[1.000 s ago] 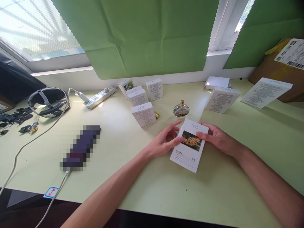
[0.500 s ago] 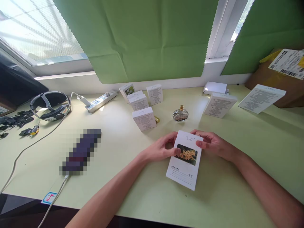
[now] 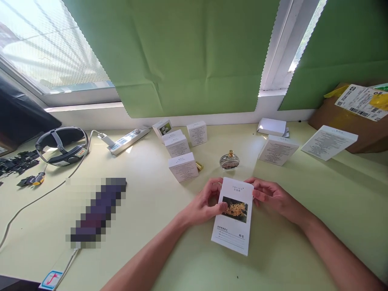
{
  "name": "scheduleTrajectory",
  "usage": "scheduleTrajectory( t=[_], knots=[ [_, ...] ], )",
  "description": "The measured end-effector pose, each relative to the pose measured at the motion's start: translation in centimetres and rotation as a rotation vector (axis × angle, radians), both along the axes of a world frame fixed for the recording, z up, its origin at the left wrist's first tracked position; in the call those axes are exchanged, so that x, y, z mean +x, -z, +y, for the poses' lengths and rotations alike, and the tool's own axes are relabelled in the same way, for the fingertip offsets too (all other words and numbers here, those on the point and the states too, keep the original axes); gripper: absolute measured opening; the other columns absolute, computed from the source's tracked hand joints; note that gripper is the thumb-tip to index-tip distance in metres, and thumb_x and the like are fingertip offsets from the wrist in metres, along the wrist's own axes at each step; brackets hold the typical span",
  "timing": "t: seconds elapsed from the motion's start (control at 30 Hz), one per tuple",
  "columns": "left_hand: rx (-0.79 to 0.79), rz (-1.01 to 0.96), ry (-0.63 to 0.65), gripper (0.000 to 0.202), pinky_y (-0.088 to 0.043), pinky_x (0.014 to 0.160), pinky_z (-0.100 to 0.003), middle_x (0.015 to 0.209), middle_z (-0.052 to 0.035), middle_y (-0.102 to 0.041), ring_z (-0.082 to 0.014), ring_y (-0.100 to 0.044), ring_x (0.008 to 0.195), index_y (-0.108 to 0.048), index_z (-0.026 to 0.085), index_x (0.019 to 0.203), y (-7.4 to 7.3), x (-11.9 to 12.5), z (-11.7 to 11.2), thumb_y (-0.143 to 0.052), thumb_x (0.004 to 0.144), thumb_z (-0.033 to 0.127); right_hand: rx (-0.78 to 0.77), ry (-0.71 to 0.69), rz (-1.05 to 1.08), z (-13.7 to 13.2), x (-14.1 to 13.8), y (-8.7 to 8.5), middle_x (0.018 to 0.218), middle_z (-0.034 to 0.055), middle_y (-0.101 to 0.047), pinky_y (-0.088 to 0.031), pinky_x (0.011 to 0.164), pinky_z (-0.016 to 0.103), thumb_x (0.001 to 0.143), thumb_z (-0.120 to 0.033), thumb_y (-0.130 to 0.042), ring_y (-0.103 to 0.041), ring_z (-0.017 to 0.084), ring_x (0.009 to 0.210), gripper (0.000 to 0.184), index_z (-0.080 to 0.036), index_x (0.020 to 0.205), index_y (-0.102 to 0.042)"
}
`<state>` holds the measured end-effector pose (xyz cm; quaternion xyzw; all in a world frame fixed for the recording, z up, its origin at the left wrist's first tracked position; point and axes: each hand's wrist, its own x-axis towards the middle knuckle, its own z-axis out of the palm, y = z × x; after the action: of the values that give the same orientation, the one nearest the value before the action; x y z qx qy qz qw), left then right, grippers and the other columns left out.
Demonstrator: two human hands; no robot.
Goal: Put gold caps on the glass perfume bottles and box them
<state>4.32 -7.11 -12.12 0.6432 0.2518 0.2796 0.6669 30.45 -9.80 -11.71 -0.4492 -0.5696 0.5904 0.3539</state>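
Observation:
A white perfume box, printed with a photo of orange blossoms, is tilted above the table. My left hand grips its left edge, thumb on the photo and fingers behind. At the upper right corner, my right hand pinches the box's edge; some of its fingertips are hidden behind the box. Just beyond the box stands a round glass perfume bottle with a gold neck. A gold cap lies to its left, partly behind another white box.
Several white boxes stand farther back, including one right of the bottle and one at far right. A cardboard carton sits behind. On the left are a power strip, a headset, cables and a pixelated dark device.
My right thumb has moved off the front of the box to its upper right edge. My left hand keeps its grip. The view has tilted slightly upward.

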Motion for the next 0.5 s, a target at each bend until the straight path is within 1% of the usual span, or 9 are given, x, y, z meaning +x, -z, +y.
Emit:
scheduleTrajectory(
  t=[0.1,0.2,0.23,0.3,0.37,0.4,0.43,0.47,0.5],
  knots=[
    [0.002,-0.064,-0.009,0.045,-0.053,0.085,-0.036,0.127,-0.0121,-0.057,-0.0243,-0.059,0.111,-0.038,0.025,0.127,0.3,0.1,0.0,-0.061,0.091,0.039,0.001,0.004,0.019,0.0,0.1,0.0,0.126,0.0068,-0.057,-0.048,0.068,0.031,0.089,-0.046,-0.061,-0.055,0.017,0.082,0.025,-0.022,0.087,-0.07],
    [-0.008,-0.083,-0.02,0.044,-0.054,0.084,-0.036,0.126,-0.0116,-0.057,-0.0238,-0.06,0.11,-0.036,0.026,0.128,0.5,0.2,0.0,-0.059,0.092,0.038,0.038,0.044,0.031,-0.4,1.2,-1.3,0.129,0.0069,-0.056,-0.05,0.069,0.035,0.086,-0.044,-0.065,-0.06,0.022,0.089,0.024,-0.028,0.103,-0.072],
    [-0.009,-0.075,-0.028,0.044,-0.054,0.084,-0.036,0.125,-0.0114,-0.057,-0.0232,-0.06,0.109,-0.036,0.026,0.128,0.5,0.2,0.0,-0.058,0.093,0.038,0.08,0.096,0.045,-0.5,1.9,-2.1,0.128,0.0069,-0.057,-0.05,0.068,0.036,0.085,-0.043,-0.066,-0.061,0.023,0.093,0.026,-0.031,0.107,-0.071],
    [0.0,-0.036,-0.051,0.047,-0.054,0.084,-0.036,0.123,-0.0112,-0.058,-0.0226,-0.061,0.106,-0.036,0.026,0.131,0.4,0.2,-0.1,-0.059,0.092,0.039,0.263,0.331,0.127,-0.2,3.9,-4.2,0.119,0.0066,-0.061,-0.049,0.061,0.035,0.086,-0.042,-0.065,-0.062,0.022,0.087,0.02,-0.034,0.103,-0.072],
    [0.021,0.013,-0.073,0.054,-0.054,0.086,-0.037,0.12,-0.0111,-0.059,-0.0233,-0.061,0.105,-0.036,0.026,0.136,0.2,0.1,-0.1,-0.061,0.091,0.04,0.451,0.567,0.136,1.5,6.4,-6.6,0.108,0.007,-0.064,-0.048,0.062,0.036,0.087,-0.038,-0.066,-0.063,0.02,0.085,0.012,-0.03,0.094,-0.071],
    [0.029,0.034,-0.074,0.056,-0.054,0.087,-0.037,0.119,-0.0112,-0.059,-0.024,-0.06,0.106,-0.036,0.026,0.138,0.1,0.0,-0.1,-0.061,0.09,0.041,0.559,0.664,0.069,2.9,7.7,-7.7,0.109,0.0081,-0.065,-0.048,0.067,0.037,0.086,-0.035,-0.069,-0.064,0.019,0.087,0.011,-0.027,0.093,-0.07],
    [0.03,0.047,-0.068,0.058,-0.054,0.087,-0.038,0.118,-0.0113,-0.059,-0.0245,-0.06,0.106,-0.035,0.027,0.14,0.0,0.0,-0.1,-0.061,0.09,0.041,0.648,0.731,-0.027,4.7,9.1,-8.7,0.115,0.0099,-0.065,-0.048,0.072,0.038,0.085,-0.033,-0.07,-0.064,0.019,0.093,0.017,-0.025,0.099,-0.068],
    [0.028,0.048,-0.058,0.06,-0.054,0.087,-0.039,0.118,-0.0113,-0.059,-0.0248,-0.061,0.106,-0.033,0.027,0.143,0.0,0.0,-0.1,-0.06,0.091,0.041,0.694,0.767,-0.152,6.8,10.4,-9.3,0.125,0.0128,-0.061,-0.046,0.077,0.038,0.084,-0.031,-0.071,-0.062,0.019,0.104,0.029,-0.024,0.112,-0.064],
    [0.025,0.043,-0.051,0.062,-0.054,0.088,-0.039,0.12,-0.0113,-0.058,-0.0248,-0.061,0.106,-0.03,0.029,0.145,0.0,0.0,-0.1,-0.059,0.092,0.04,0.694,0.82,-0.324,9.1,11.6,-9.7,0.13,0.0161,-0.058,-0.045,0.078,0.036,0.083,-0.032,-0.071,-0.06,0.019,0.11,0.042,-0.021,0.121,-0.059]
  ],
)
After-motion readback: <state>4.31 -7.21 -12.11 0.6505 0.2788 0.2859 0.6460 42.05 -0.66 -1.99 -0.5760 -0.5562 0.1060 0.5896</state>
